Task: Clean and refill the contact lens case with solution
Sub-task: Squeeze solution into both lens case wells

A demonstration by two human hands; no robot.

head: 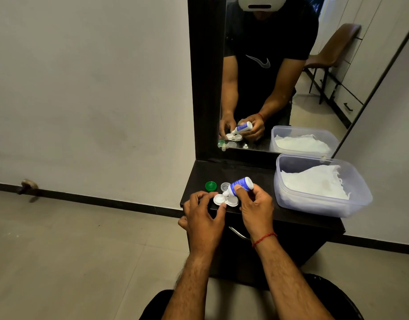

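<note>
The contact lens case [224, 202] sits at the front edge of the dark vanity shelf [245, 172], both wells uncapped. The left hand [203, 213] pinches its rim, while the right hand [256, 209] grips the solution bottle [241, 184] tilted, nozzle over the left well. The case looks light, stiff and likely slick once wet, so it is best held by the rim or bridge. The bottle is probably soft-walled: a gentle mid-body squeeze should do. A green cap [210, 186] and a clear cap [225, 186] lie just behind. The bottle's blue label is too small to read; the shirt in the mirror [291, 77] bears a swoosh logo.
</note>
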